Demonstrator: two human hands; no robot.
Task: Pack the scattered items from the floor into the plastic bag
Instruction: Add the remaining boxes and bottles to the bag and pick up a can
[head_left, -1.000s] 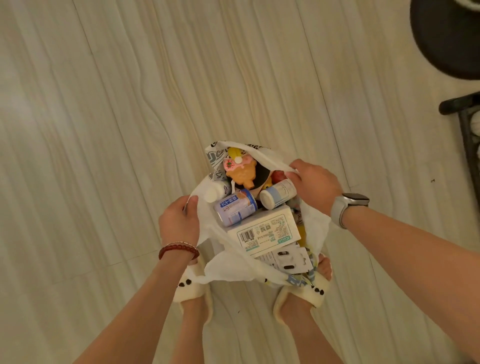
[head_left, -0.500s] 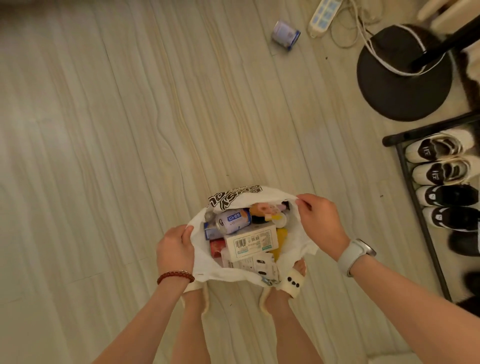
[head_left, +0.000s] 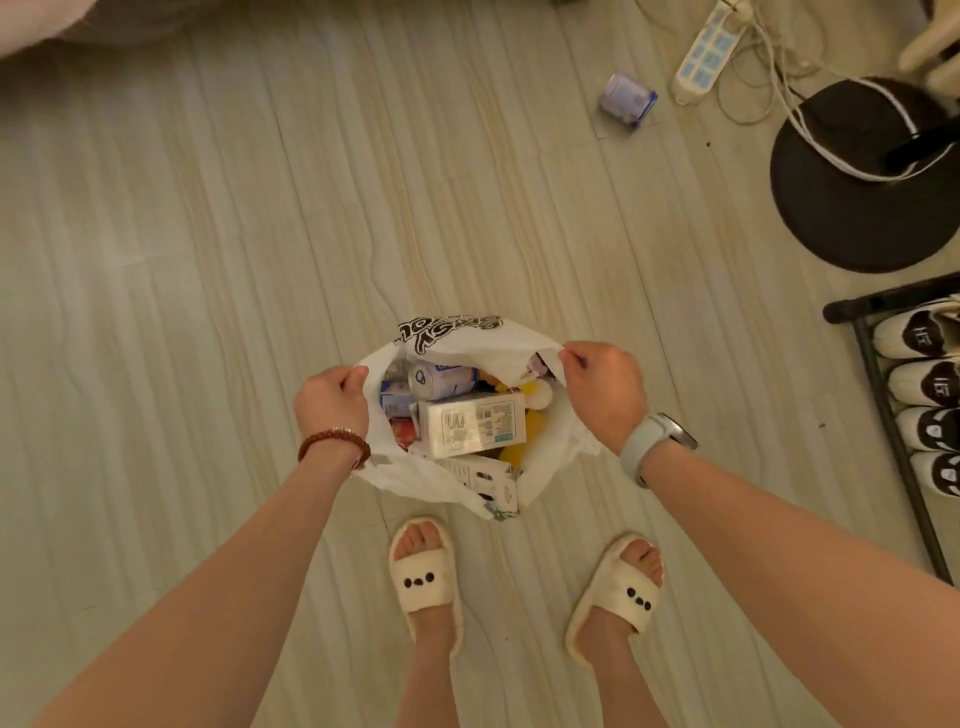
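Note:
A white plastic bag (head_left: 483, 340) with black lettering hangs open in the middle of the view, above the wooden floor. My left hand (head_left: 332, 397) grips its left rim and my right hand (head_left: 605, 389) grips its right rim, holding the mouth apart. Inside lie a white carton (head_left: 472, 423) with a barcode, a silver-blue can (head_left: 441, 379), a yellow item and other small packs. One small blue-and-white can (head_left: 626, 101) lies on its side on the floor far ahead, near a power strip.
My feet in cream slippers (head_left: 426, 577) stand just below the bag. A white power strip (head_left: 706, 52) with cables lies at top right, beside a black round stand base (head_left: 852, 182). A black shoe rack (head_left: 904, 410) with shoes lines the right edge.
The bag has been lifted off my feet and its mouth pulled wider. My view has risen and tilted forward, so the far can, power strip and shoe rack now show.

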